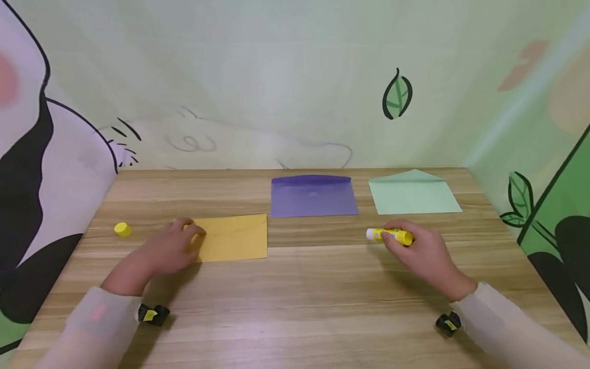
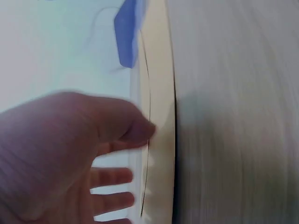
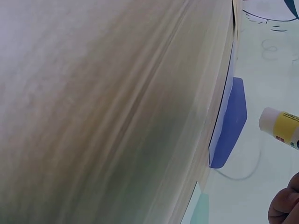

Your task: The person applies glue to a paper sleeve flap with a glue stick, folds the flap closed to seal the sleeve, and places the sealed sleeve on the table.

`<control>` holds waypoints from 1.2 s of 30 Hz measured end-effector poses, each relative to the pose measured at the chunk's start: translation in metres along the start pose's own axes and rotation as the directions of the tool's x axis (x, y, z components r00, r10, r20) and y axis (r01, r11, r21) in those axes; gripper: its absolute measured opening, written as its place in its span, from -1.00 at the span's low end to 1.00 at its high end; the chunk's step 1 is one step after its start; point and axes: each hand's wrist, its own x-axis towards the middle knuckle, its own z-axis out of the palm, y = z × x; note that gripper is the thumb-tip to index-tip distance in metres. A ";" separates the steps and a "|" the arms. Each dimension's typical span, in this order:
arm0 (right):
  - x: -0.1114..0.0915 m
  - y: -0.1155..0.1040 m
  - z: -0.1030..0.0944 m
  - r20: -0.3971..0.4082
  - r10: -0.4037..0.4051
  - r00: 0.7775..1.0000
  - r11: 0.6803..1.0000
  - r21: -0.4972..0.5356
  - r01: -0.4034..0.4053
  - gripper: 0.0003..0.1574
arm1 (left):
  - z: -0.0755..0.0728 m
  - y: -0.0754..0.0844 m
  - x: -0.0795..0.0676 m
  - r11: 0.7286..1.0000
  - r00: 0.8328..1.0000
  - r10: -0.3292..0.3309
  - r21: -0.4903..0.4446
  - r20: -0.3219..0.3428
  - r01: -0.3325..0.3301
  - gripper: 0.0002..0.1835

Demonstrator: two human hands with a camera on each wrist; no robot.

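Note:
My left hand (image 1: pixel 172 247) is at the left end of a yellow envelope (image 1: pixel 237 238) that lies on the wooden table. In the left wrist view the thumb (image 2: pixel 135 128) overlaps the envelope, while the other fingers (image 2: pixel 112 177) extend beyond it, loosely spread. A flap line runs along the envelope there. My right hand (image 1: pixel 426 251) grips a glue stick (image 1: pixel 392 236) above the table, its white end pointing left and its cap off. The right wrist view catches only part of the glue stick (image 3: pixel 285 128) and some fingertips (image 3: pixel 285 200).
A yellow cap (image 1: pixel 123 229) stands on the table to the left. Toward the back lie a purple envelope (image 1: pixel 314 201) and a mint green envelope (image 1: pixel 417 197), both with flaps raised. Behind the table (image 1: pixel 299 307) is a printed wall (image 1: pixel 258 77). Each wrist carries a small black camera (image 1: pixel 154 314).

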 end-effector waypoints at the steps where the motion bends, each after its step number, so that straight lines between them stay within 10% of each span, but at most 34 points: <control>1: 0.000 0.000 0.000 0.003 -0.001 1.000 1.000 0.004 0.001 -0.80 | -0.001 0.001 0.000 1.000 1.000 -0.004 -0.003 -0.023 0.004 -0.54; 14: -0.001 -0.005 0.006 0.013 -0.046 0.999 0.997 0.055 0.045 -0.85 | 0.015 0.047 0.010 0.995 0.996 0.072 0.073 -0.048 -0.068 -0.52; 36: -0.001 -0.020 0.017 0.033 -0.081 0.996 0.995 0.064 0.079 -0.85 | 0.017 0.020 0.035 0.999 1.000 -0.010 0.034 -0.014 0.010 -0.35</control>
